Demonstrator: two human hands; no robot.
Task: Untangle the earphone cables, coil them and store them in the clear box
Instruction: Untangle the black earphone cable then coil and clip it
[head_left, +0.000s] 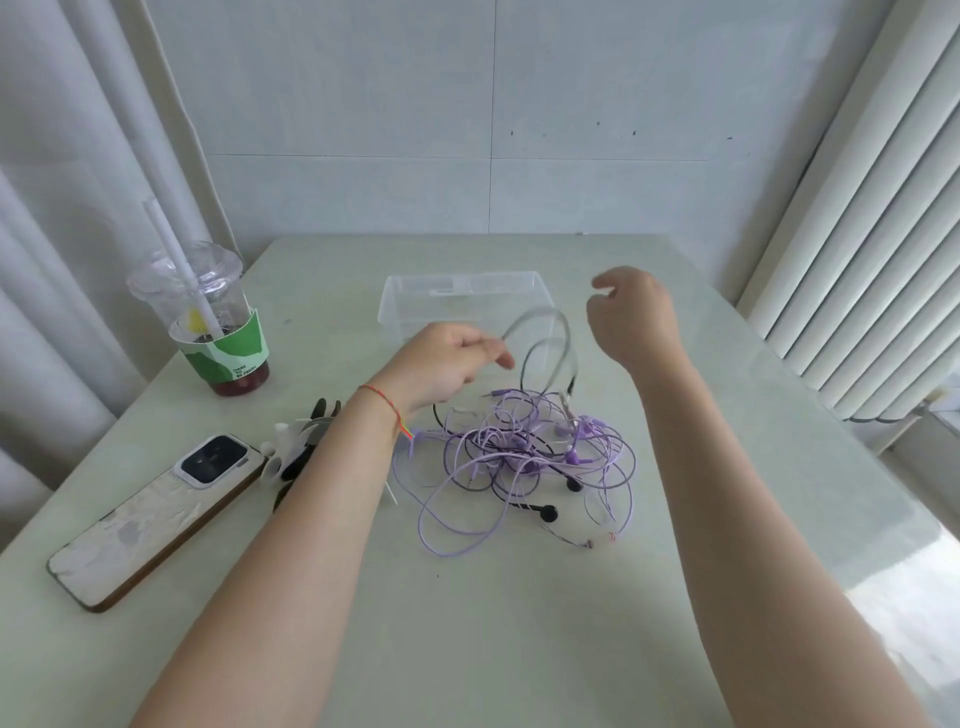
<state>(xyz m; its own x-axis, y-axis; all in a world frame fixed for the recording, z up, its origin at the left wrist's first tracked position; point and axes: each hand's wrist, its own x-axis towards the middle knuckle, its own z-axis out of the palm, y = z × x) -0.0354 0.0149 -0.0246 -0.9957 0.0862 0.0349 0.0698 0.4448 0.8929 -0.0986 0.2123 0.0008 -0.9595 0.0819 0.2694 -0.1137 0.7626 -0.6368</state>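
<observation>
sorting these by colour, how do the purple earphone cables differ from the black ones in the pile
The purple earphone cables make up most of the tangle and spread in wide loops toward the near edge; the black earphone cables are fewer and mostly buried among them. One black loop rises off the table toward the left hand, while the purple ones lie flat. Both are knotted together, outside the clear box.
</observation>
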